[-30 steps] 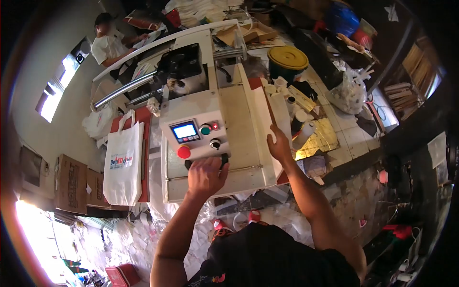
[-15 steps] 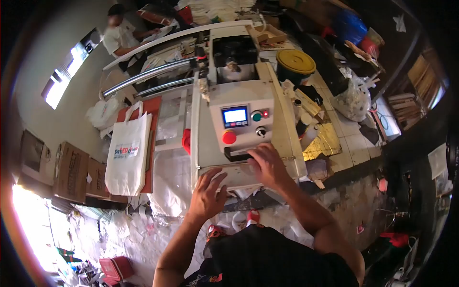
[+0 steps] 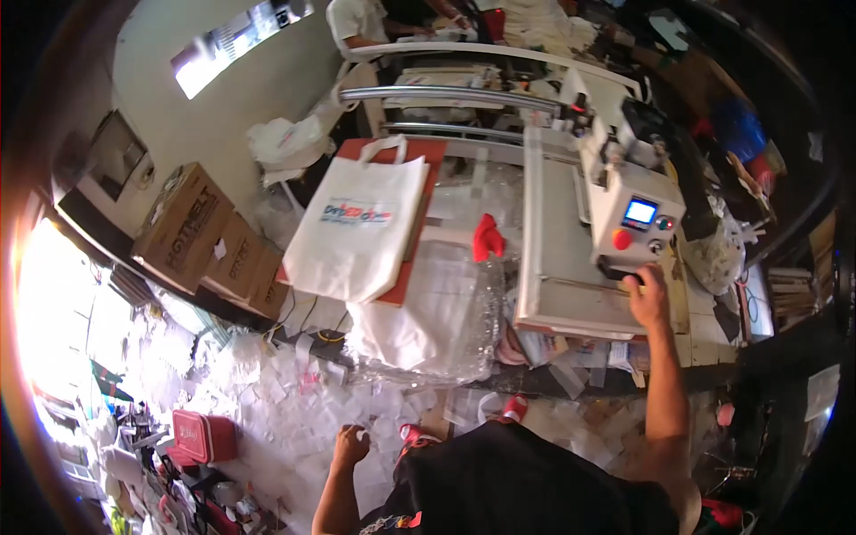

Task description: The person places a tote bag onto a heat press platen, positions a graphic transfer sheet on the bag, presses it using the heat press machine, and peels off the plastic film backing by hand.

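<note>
My right hand [image 3: 649, 299] is closed around the black handle [image 3: 617, 270] at the front of a heat press [image 3: 571, 294]. Above that handle, the control box carries a lit display [image 3: 640, 212] and a red button [image 3: 621, 239]. My left hand [image 3: 352, 443] hangs low over the littered floor with its fingers curled. A small white bit shows at its fingers, too small to name. Left of the press, a white tote bag [image 3: 357, 241] with red and blue print lies flat on a red-brown board [image 3: 426, 201].
A red cloth [image 3: 487, 238] lies between bag and press. Clear plastic sheeting [image 3: 446, 330] covers the table's front. Cardboard boxes [image 3: 192, 223] stand at left, a red cooler [image 3: 205, 437] below. Metal rails [image 3: 446, 94] run behind; a person in a white shirt [image 3: 357, 22] works beyond.
My left hand has left the press's front edge and dropped low to the left, fingers now curled. My right hand now grips the handle. The view has swung left, so the press appears further right.
</note>
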